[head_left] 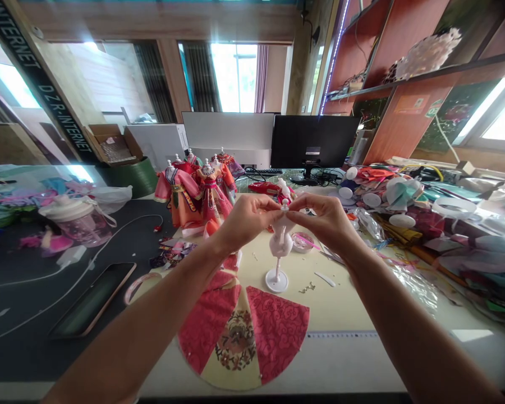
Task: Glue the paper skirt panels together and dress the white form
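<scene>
A small white mannequin (280, 242) stands upright on a round base at the middle of the table. My left hand (252, 216) and my right hand (317, 216) meet at its neck from either side, with thumbs and fingers pinched together there. Any thin piece between the fingertips is too small to make out. In front of the stand lies a fan-shaped skirt piece (280, 331) of red patterned cloth and cream panels, with a round floral motif on one panel. Small metal trinkets (307, 288) and a white curved sliver (325, 279) lie right of the base.
Several dressed miniature mannequins (210, 193) stand at the back left. A round dish (303, 242) with a pink stick is behind the stand. Folded fabrics (437, 213) pile up at right. A phone (93, 300), cable and lidded cup (78, 221) lie left; monitors (313, 140) stand behind.
</scene>
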### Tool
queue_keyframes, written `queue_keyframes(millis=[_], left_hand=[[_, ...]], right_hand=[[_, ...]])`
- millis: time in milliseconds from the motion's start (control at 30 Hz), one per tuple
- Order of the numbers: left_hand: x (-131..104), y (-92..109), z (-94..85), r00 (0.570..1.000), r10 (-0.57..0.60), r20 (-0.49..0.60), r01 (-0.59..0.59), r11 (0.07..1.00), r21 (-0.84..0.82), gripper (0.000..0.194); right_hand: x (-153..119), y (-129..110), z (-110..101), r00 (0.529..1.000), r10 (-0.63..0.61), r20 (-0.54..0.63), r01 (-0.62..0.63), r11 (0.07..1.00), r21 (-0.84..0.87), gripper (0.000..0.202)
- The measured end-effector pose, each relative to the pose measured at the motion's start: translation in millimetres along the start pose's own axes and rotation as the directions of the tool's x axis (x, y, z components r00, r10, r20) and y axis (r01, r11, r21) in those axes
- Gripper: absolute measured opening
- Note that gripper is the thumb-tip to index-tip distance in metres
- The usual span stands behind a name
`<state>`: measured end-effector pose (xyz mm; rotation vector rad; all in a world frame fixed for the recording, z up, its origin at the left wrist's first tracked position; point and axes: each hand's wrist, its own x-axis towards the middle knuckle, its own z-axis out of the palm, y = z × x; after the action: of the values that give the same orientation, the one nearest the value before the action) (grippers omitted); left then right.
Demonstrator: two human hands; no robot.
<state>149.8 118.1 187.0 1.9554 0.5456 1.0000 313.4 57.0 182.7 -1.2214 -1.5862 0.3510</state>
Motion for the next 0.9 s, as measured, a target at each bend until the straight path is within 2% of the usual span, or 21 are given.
queue_keyframes(millis=[433, 733, 900], left_hand=[[-1.0, -0.2, -7.5, 0.995, -0.007, 0.096, 0.01, 1.0, -0.024, 0.015], [2.7, -3.9, -3.3, 0.998, -0.035, 0.05, 0.038, 0.997, -0.061, 0.01], [1.4, -3.9, 0.9, 0.998, -0.065, -0.014, 0.064, 0.995, -0.083, 0.01]], right_hand=[[-0.6, 2.1, -3.3, 0.999, 0.02, 0.034, -0.02, 1.0, -0.005, 0.01], [4.2, 1.8, -3.6, 0.999, -0.005, 0.048, 0.001, 0.997, 0.073, 0.007], [5.9, 0.9, -1.0, 1.0, 0.006, 0.008, -0.006, 1.0, 0.029, 0.007]])
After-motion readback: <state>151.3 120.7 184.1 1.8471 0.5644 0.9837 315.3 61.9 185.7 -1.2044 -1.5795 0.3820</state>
